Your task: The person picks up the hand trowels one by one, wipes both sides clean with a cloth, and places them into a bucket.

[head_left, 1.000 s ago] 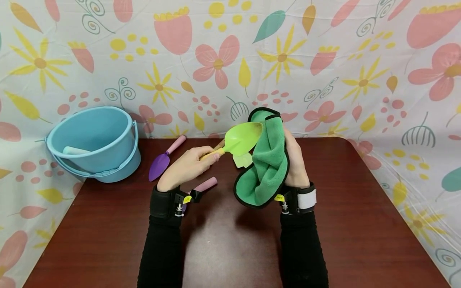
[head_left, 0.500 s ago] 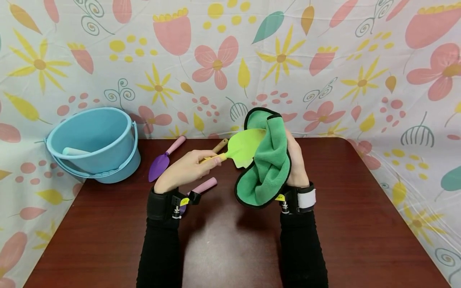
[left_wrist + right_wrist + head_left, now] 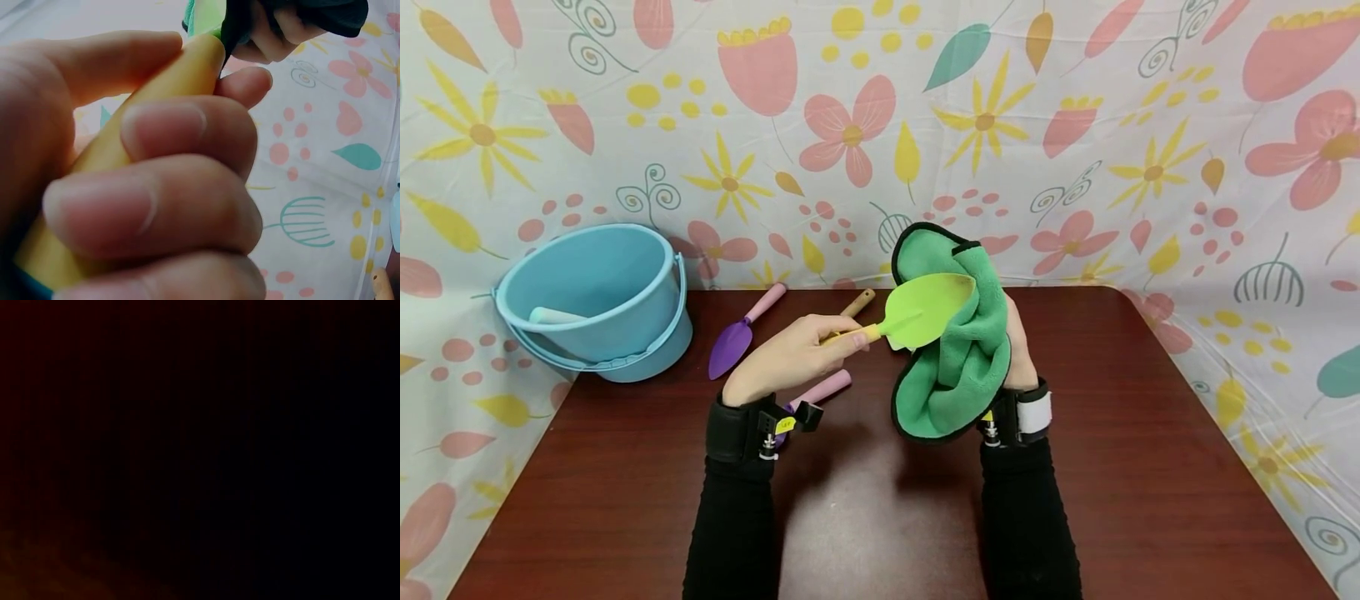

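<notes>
My left hand (image 3: 797,354) grips the yellow handle of a light green hand trowel (image 3: 921,312), with fingers curled round it. In the left wrist view the yellow handle (image 3: 181,72) runs up between thumb and fingers. A brownish smudge marks the blade near its tip. The blade lies in front of a green cloth (image 3: 951,383) with black edging, its tip against the folds. My right hand (image 3: 1020,354) holds the bunched cloth from behind, so most of its fingers are hidden in the head view. Curled fingers (image 3: 269,34) show at the cloth in the left wrist view. The right wrist view is dark.
At the left stands a blue bucket (image 3: 651,357) with a pale handle (image 3: 553,315) inside. A purple trowel (image 3: 730,348) lies beside it. Another pink handle (image 3: 823,388) is partly hidden by my left wrist. A wooden handle (image 3: 859,302) lies behind the trowel, near the patterned backdrop (image 3: 850,208).
The trowel has shifted right and slightly down across the cloth. Its tip, covered by the cloth half a second ago, shows again. The cloth's upper flap has spread left.
</notes>
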Tool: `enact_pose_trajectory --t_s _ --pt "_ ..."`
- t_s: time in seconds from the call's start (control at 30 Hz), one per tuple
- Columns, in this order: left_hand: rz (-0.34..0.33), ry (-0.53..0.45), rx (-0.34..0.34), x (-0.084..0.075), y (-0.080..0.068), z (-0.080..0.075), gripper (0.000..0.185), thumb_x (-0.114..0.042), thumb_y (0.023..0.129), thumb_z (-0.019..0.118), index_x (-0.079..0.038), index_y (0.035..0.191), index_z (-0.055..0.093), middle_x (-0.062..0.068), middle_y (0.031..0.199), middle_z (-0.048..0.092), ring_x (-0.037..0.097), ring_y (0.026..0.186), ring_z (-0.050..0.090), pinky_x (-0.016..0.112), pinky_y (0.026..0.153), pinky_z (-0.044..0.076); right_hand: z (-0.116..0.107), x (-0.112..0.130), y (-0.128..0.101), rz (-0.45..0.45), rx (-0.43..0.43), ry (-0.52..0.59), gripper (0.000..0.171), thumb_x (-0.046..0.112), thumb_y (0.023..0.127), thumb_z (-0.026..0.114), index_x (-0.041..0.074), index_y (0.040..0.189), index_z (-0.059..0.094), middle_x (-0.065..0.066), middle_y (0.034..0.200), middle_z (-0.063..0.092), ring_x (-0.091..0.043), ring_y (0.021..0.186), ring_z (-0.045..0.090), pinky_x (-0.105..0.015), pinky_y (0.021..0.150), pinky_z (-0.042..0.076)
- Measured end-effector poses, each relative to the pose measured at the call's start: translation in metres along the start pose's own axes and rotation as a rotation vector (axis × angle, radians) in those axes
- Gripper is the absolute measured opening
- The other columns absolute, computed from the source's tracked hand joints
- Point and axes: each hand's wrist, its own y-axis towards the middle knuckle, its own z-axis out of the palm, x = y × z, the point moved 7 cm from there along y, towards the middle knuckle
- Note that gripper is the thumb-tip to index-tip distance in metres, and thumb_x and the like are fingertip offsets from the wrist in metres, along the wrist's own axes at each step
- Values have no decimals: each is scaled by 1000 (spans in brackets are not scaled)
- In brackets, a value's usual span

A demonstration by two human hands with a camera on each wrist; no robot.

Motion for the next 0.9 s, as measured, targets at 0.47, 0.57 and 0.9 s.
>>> enact_pose_trajectory --t_s 0.47,0.57,0.9 --pt "98 -19 -202 -10 1 -10 22 -38 101 54 -21 99 67 4 64 44 18 56 41 29 56 35 14 6 -27 21 -3 174 34 8 57 34 -15 72 54 5 56 21 -14 61 24 -24 64 31" --pt "110 -19 -219 -10 3 -10 25 -42 101 52 -21 95 65 4 64 43 18 56 41 29 56 34 16 6 -39 41 20 146 47 7 62 38 -21 94 58 5 55 28 -10 57 23 -19 66 33" --pt "68 -93 -80 -5 5 1 22 -33 103 52 -16 99 65 2 60 35 17 53 34 27 54 30 13 -3 -41 109 -26 142 15 8 69 40 7 53 38 3 52 28 -11 54 24 -20 62 30"
